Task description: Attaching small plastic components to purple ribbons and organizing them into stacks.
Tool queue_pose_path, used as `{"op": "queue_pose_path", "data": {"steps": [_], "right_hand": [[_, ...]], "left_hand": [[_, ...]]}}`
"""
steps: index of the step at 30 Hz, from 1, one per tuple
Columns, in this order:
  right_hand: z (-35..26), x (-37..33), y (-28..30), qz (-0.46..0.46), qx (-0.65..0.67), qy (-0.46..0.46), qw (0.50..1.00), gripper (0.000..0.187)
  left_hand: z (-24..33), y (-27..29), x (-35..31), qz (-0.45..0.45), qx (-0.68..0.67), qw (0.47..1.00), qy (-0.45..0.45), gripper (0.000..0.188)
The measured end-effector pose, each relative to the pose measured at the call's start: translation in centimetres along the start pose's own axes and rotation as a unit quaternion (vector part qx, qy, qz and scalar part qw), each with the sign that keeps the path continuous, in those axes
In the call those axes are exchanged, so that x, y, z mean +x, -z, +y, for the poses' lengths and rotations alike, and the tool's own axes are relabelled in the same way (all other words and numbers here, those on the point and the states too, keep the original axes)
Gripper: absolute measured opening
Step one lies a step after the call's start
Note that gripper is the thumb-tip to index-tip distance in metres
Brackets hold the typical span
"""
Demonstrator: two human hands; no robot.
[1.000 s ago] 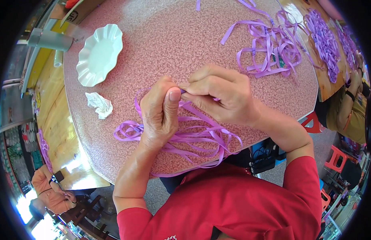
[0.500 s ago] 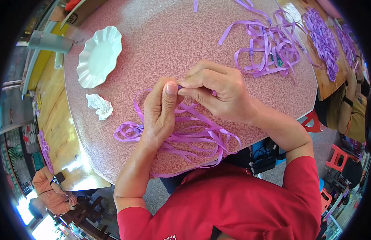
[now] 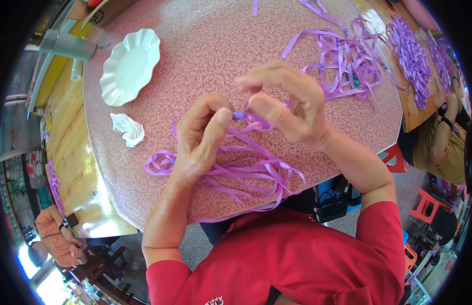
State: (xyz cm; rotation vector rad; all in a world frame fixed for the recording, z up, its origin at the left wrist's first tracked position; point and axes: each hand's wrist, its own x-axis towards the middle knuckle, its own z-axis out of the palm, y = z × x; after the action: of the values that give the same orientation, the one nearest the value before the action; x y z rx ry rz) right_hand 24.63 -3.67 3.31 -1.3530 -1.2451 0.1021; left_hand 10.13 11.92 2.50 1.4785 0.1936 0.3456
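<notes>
Nearest you, loose loops of purple ribbon (image 3: 269,161) reach the near edge of the table (image 3: 139,203), where a snag on your clothing could drag them off. Just beyond, your left hand (image 3: 198,140) pinches a small blue-violet piece (image 3: 239,115) while your right hand (image 3: 297,109) sits half open beside it, any ribbon in its curled fingers impossible to tell, so the piece could twist or slip; farther right, a second ribbon tangle (image 3: 339,63) could knot if pulled.

My ribbon (image 3: 272,165) was light purple, its band (image 3: 239,115) a bluer violet; I wore a red shirt (image 3: 297,254), and the tabletop (image 3: 205,51) was mottled pink, the plate (image 3: 131,66) and tissue (image 3: 127,130) white.
</notes>
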Motion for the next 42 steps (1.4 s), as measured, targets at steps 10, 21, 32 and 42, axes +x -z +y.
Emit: {"op": "queue_pose_path", "data": {"steps": [10,21,32,42], "right_hand": [[1.5,0.2,0.3,0.020,-0.084,-0.012,0.996,0.016],[2.0,-0.2,0.0,-0.007,-0.118,-0.002,0.993,0.014],[3.2,-0.1,-0.5,-0.003,-0.179,0.096,0.979,0.013],[3.8,-0.6,-0.4,-0.005,-0.182,0.111,0.977,0.010]], "left_hand": [[6.0,2.3,-1.6,-0.334,0.535,0.773,-0.063,0.122],[2.4,3.4,-7.0,-0.203,0.585,0.775,-0.128,0.039],[-0.7,5.6,-7.0,0.091,0.305,0.947,0.044,0.021],[-2.3,5.7,-6.7,0.093,0.301,0.948,-0.047,0.023]]}}
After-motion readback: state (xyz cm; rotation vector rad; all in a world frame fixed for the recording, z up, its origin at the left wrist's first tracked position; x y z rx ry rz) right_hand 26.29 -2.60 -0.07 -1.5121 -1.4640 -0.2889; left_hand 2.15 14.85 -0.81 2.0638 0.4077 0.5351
